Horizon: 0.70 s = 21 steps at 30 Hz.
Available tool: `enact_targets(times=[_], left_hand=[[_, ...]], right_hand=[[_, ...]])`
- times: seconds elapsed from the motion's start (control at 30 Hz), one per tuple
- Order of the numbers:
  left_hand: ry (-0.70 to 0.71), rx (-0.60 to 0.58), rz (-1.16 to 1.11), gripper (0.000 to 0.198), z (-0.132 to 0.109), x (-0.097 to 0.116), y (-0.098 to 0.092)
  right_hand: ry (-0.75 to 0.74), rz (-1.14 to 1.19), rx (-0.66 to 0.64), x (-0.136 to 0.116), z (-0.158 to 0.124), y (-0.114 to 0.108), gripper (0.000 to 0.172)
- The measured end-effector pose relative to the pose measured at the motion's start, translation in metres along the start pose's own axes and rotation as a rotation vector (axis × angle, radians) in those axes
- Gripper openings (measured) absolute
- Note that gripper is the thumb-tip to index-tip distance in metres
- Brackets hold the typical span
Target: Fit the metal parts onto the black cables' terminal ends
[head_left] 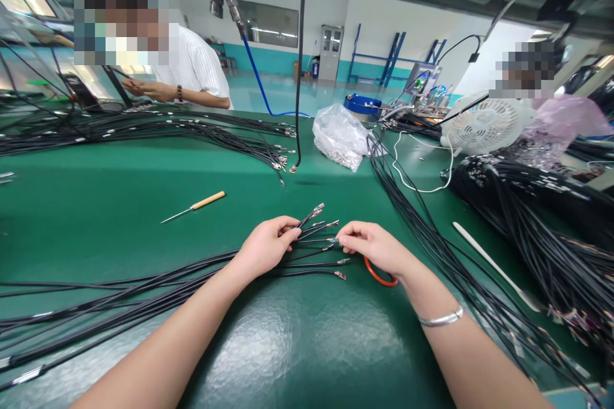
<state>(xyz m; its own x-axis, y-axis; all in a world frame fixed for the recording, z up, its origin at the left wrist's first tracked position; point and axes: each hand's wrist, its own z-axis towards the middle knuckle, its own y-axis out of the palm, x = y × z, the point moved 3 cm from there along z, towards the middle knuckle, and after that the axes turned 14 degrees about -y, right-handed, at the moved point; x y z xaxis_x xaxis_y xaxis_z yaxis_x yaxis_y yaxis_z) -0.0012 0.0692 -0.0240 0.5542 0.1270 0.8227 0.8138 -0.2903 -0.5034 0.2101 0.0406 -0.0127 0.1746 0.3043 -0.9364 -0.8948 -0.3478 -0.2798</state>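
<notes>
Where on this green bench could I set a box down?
The widest patch of green mat lies between the upper wire bundle and the lower wires, around a wooden-handled awl. A smaller one sits below the left hand and right hand. The right side is crowded with black cables.
</notes>
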Motion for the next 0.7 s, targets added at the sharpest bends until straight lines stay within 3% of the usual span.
enact_targets(times=[0.37, 0.57, 0.7], left_hand=[[0.042, 0.01, -0.023, 0.031, -0.013, 0.013, -0.006], [0.14, -0.013, -0.014, 0.028, -0.025, 0.025, -0.011], [0.115, -0.053, -0.041, 0.029, -0.027, 0.024, -0.009]], right_hand=[[0.042, 0.236, 0.19, 0.0, 0.002, 0.001, 0.027], [-0.048, 0.267, 0.183, -0.005, 0.001, 0.001, 0.021], [-0.073, 0.237, 0.164, -0.008, -0.001, -0.001, 0.018]])
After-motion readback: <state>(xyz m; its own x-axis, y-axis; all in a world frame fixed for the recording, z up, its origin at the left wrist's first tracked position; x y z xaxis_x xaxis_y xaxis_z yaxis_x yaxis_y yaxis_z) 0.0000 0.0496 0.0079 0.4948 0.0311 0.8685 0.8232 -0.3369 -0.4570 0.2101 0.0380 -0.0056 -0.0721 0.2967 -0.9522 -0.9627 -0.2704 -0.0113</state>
